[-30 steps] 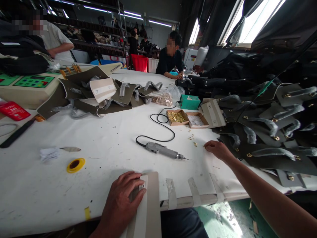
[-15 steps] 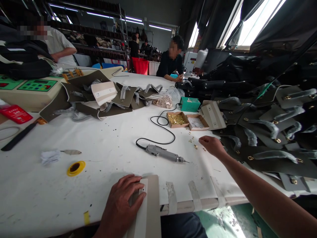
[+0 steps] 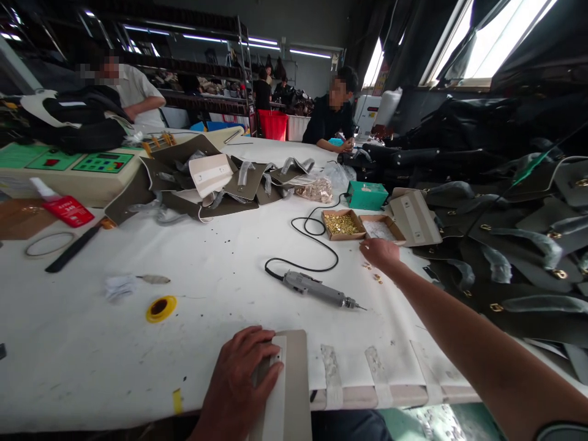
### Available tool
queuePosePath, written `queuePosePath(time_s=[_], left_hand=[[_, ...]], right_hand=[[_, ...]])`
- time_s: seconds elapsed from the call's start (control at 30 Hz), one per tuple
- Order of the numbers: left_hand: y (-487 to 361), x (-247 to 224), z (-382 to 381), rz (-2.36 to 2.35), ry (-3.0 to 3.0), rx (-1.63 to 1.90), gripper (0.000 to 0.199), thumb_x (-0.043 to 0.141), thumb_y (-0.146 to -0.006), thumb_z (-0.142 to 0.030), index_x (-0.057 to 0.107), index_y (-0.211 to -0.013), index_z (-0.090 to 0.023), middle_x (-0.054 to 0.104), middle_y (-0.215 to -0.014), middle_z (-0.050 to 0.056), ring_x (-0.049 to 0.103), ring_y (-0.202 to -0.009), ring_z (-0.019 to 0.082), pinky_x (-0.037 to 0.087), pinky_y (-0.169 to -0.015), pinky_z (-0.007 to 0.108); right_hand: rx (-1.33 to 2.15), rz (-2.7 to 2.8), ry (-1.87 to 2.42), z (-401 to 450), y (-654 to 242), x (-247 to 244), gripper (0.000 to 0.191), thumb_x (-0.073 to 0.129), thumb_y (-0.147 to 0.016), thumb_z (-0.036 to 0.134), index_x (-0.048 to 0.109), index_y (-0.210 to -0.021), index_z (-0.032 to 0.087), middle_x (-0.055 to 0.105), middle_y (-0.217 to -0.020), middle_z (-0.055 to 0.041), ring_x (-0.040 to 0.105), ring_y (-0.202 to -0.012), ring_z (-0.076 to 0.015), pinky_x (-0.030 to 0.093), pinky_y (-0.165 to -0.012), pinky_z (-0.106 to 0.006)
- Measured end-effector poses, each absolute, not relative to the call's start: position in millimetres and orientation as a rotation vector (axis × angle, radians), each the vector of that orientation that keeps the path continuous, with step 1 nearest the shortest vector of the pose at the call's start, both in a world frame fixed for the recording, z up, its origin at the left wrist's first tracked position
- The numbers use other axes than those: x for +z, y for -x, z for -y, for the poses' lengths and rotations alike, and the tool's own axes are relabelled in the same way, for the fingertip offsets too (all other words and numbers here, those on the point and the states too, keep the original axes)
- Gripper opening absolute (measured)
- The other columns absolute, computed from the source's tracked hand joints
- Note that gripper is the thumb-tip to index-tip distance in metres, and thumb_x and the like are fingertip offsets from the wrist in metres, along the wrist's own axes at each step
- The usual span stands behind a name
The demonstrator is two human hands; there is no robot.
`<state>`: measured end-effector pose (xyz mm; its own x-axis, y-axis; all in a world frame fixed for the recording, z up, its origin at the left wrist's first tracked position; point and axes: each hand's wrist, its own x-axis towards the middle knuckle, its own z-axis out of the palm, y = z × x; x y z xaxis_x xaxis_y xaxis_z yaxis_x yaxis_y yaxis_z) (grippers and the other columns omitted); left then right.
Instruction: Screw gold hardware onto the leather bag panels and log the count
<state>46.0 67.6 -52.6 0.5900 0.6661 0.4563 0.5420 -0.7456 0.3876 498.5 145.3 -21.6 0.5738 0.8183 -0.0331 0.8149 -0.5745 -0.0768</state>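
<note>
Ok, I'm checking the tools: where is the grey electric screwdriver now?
The screwdriver lies just right of centre in the head view, on the white tabletop between the left hand and the right hand.

My feed shows me a white table (image 3: 248,245) reaching out around both the left fingers (image 3: 261,335) and the right fingers (image 3: 366,247), its near edge closer to me than either. Past that edge, nearer than the right fingers, I see green floor (image 3: 407,425) with a bright patch of light. Far ahead of the left fingers stand a tall rack (image 3: 215,104) of dark shelves and a red bin (image 3: 272,124) beside a white bin (image 3: 297,127); strip lights (image 3: 310,54) glow above, before a grey back wall (image 3: 316,76). High to the right of the right fingers, a slanted window (image 3: 500,43) glares beside dark cloth (image 3: 468,40); a smaller window (image 3: 373,63) shines farther off.
</note>
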Motion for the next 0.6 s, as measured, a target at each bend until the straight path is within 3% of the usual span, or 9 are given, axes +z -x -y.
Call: queuePosePath(time_s=[0.2,0.37,0.6], left_hand=[[-46.2,-54.0,-67.0,-1.026,-2.584,0.853,0.020,0.071,-0.086,-0.019,0.068,-0.103,-0.030,0.074,-0.119,-0.001,0.061,-0.121,0.028,0.052,-0.097,0.046],[-46.8,-52.9,-66.3,-1.019,-2.582,0.855,0.020,0.071,-0.086,-0.018,0.069,-0.103,-0.029,0.074,-0.120,0.000,0.062,-0.121,0.027,0.051,-0.099,0.045],[-46.2,-53.2,-66.0,-1.031,-2.568,0.821,0.017,0.069,-0.089,-0.022,0.071,-0.104,-0.029,0.075,-0.120,0.001,0.062,-0.122,0.027,0.051,-0.099,0.045]], right_hand=[[0.127,1.462,2.749,-142.5,-499.0,-19.2,0.029,0.060,-0.087,0.036,0.083,-0.105,0.032,0.078,-0.112,-0.0068,0.070,-0.100,-0.0286,0.048,-0.076,-0.033],[0.078,1.530,2.697,-138.2,-495.3,-20.0,0.031,0.053,-0.092,0.032,0.081,-0.102,0.024,0.078,-0.107,-0.0121,0.069,-0.097,-0.0282,0.045,-0.074,-0.032],[0.032,1.503,2.578,-93.2,-519.8,-7.3,0.037,0.047,-0.098,0.045,0.078,-0.099,0.024,0.078,-0.098,-0.0094,0.067,-0.085,-0.0249,0.037,-0.065,-0.030]])
